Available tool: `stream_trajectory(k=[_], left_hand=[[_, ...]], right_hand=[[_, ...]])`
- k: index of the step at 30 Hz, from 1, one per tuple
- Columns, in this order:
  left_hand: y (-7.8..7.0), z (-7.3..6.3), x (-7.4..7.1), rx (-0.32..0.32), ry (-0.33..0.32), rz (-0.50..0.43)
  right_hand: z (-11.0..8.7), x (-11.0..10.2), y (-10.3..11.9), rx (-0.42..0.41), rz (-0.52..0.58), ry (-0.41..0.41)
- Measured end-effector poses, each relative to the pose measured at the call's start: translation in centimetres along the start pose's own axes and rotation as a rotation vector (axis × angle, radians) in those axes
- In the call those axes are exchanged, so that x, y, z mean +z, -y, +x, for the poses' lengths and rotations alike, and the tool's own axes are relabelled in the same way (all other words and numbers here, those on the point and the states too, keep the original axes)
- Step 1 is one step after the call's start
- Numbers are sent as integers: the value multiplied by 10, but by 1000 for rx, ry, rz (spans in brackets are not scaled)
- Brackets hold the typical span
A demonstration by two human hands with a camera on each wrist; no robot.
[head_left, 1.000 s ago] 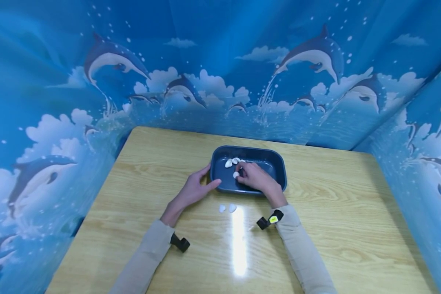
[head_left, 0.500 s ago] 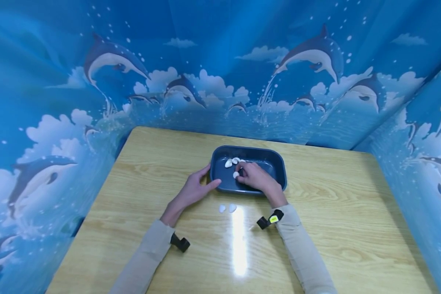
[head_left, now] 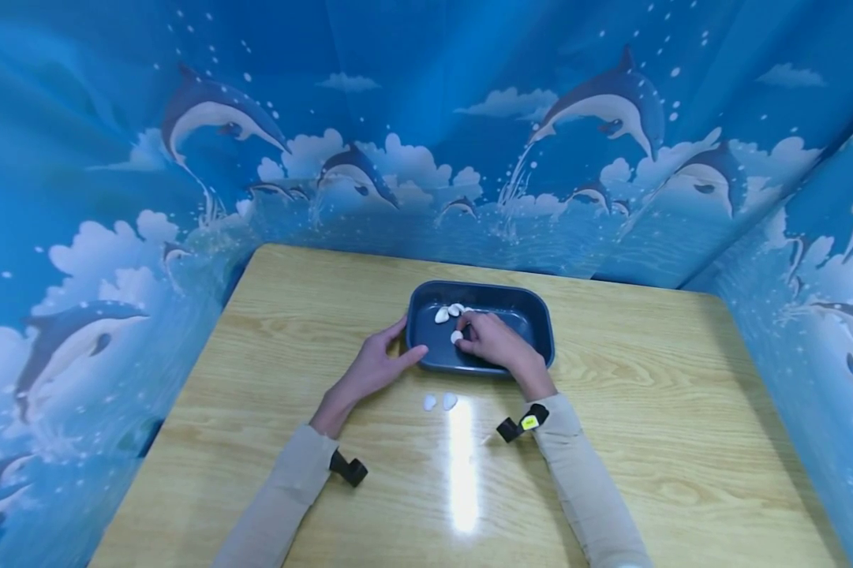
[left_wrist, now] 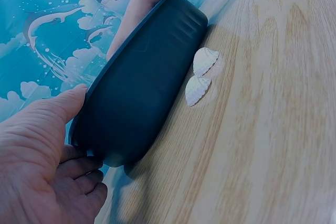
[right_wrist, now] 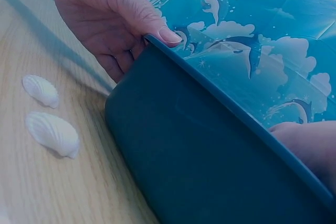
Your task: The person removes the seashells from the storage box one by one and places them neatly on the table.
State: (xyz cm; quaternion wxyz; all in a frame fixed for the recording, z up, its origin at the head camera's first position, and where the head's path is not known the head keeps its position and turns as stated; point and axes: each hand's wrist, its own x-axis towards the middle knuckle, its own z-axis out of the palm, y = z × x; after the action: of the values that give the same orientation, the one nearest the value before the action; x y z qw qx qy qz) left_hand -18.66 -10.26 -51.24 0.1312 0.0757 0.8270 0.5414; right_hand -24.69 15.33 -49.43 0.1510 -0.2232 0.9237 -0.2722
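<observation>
A dark blue rectangular basin point(head_left: 436, 343) stands on the table. My left hand point(head_left: 372, 364) grips its left end, the thumb over the rim point(right_wrist: 194, 72) and the fingers against the outer wall. Inside the basin, my right hand point(head_left: 495, 343) pinches a small white seashell point(head_left: 457, 337) between thumb and fingers. Several white seashells point(head_left: 442, 315) lie behind those fingertips, partly covered by the hand. In both wrist views the basin wall point(left_wrist: 139, 82) hides the right fingers and the shells inside.
Two ribbed white seashells point(head_left: 450, 401) lie on the wooden table point(head_left: 312, 315) in front of the basin. A bright reflection point(head_left: 463, 473) crosses the tabletop nearby. Blue dolphin-print sheets point(head_left: 426, 158) hang behind the table and along its sides.
</observation>
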Motion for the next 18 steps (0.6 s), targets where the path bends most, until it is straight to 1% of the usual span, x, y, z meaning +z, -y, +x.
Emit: stream_trajectory(k=[18], left_hand=[[0, 1, 0, 4, -2, -7]], right_hand=[[-1, -2, 1, 5, 6, 9]])
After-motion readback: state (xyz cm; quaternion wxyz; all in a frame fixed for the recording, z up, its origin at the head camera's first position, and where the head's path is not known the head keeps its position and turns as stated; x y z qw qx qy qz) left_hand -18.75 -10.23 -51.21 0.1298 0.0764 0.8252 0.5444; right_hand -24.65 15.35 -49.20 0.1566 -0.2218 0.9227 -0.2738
